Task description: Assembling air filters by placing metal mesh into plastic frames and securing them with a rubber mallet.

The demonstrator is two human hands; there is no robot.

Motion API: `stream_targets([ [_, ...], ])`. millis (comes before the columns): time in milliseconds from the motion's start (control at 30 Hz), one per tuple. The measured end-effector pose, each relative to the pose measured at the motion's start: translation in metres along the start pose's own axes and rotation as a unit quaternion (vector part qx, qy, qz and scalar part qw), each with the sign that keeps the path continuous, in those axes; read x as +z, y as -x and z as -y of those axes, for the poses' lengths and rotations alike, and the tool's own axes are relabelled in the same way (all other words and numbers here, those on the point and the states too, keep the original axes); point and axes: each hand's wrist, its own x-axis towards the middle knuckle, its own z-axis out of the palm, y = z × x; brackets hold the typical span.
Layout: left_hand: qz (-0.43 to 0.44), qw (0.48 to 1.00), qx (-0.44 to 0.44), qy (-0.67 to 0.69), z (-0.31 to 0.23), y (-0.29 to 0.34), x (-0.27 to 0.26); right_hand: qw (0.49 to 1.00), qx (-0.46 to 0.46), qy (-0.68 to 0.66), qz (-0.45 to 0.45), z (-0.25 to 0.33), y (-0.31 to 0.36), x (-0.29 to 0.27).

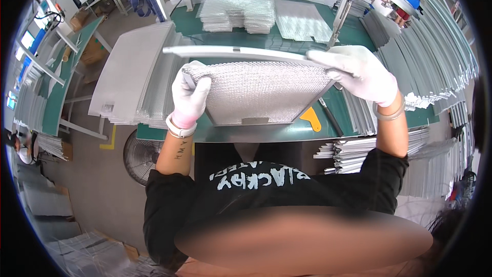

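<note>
A silvery metal mesh filter panel (266,92) stands tilted up in front of me, its lower edge near the front of the green table (230,133). Its sides and bottom carry a thin metal frame. My left hand (189,92), in a white glove, is closed on the panel's upper left corner, thumb on the near face. Along the panel's top edge runs a long pale metal frame strip (230,52), sticking out past the left corner. My gloved right hand (361,72) is closed round the strip's right end at the panel's upper right corner; some fingers are hidden.
On the table lie a yellow scraper (311,119) and a black-handled tool (330,116). Mesh sheets (236,7) are piled behind; panel stacks stand left (128,72) and right (430,46). A vertical machine tool (341,15) hangs over the back right. A floor fan (141,159) stands lower left.
</note>
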Motion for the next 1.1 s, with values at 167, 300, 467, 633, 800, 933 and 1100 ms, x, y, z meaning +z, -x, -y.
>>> stream_targets([
  [167,0.05,0.997,-0.02,0.047,-0.006,0.0,-0.006,0.994,-0.039,-0.071,0.07,0.003,-0.017,0.003],
  [300,0.096,0.993,-0.052,-0.034,-0.041,-0.013,-0.014,0.992,-0.062,-0.063,0.087,0.021,-0.039,0.015],
  [467,0.024,0.995,0.067,-0.069,-0.033,-0.013,0.002,0.982,-0.138,-0.104,0.073,0.025,-0.058,0.02],
  [633,-0.212,0.97,0.115,0.017,-0.039,-0.007,0.033,0.986,-0.055,-0.113,0.108,0.034,-0.067,0.035],
  [800,-0.185,0.935,0.205,-0.222,-0.016,-0.007,0.006,0.989,-0.074,-0.089,0.094,0.039,-0.074,0.035],
  [933,-0.255,0.953,0.154,-0.055,-0.021,-0.019,0.025,0.986,-0.104,-0.115,0.061,0.036,-0.078,0.038],
  [1100,-0.23,0.95,0.131,-0.167,-0.022,-0.017,0.014,0.989,-0.084,-0.108,0.063,0.035,-0.077,0.039],
])
